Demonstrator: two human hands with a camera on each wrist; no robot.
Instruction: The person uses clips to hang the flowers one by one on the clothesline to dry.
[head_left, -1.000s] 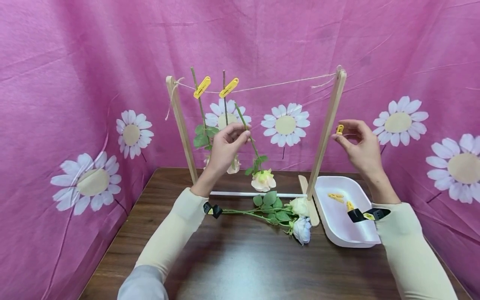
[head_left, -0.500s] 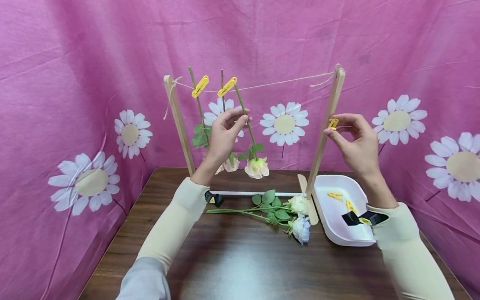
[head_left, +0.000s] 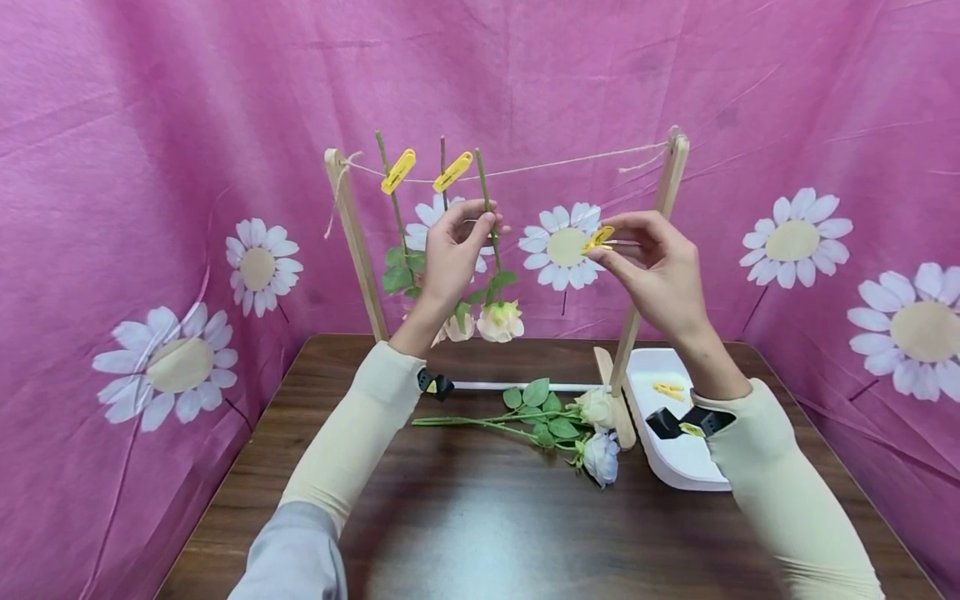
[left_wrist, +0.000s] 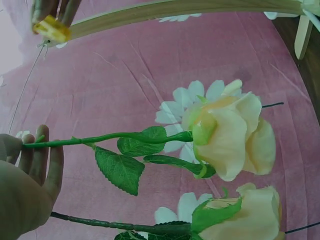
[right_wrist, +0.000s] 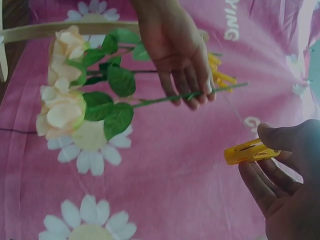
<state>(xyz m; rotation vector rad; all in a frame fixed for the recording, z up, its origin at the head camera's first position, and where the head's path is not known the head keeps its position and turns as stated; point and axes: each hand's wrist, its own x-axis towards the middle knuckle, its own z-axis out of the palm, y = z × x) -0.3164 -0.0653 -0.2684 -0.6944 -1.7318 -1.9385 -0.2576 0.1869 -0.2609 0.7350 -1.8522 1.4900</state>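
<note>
My left hand (head_left: 454, 254) pinches the green stem of a cream rose (head_left: 500, 322), which hangs head down with its stem tip just above the twine (head_left: 570, 160). To its left, two more roses hang upside down, their stems held to the twine by yellow clothespins (head_left: 452, 172). In the left wrist view the pinched rose (left_wrist: 232, 135) shows its full bloom and leaves. A yellow clothespin (head_left: 598, 238) is pinched between thumb and fingers of my right hand (head_left: 660, 271), right of the rose and below the twine. The right wrist view shows this clothespin (right_wrist: 251, 151) closely.
Wooden posts (head_left: 352, 242) carry the twine on both sides. Two white roses (head_left: 598, 457) lie on the brown table (head_left: 465, 533), beside the right post's foot. A white tray (head_left: 667, 467) with yellow clothespins stands at right, partly behind my right forearm. A pink floral cloth hangs behind.
The left hand has raised the rose, bringing its stem tip from below the twine to above it, more upright. My right hand has carried the clothespin leftward, past the right post.
</note>
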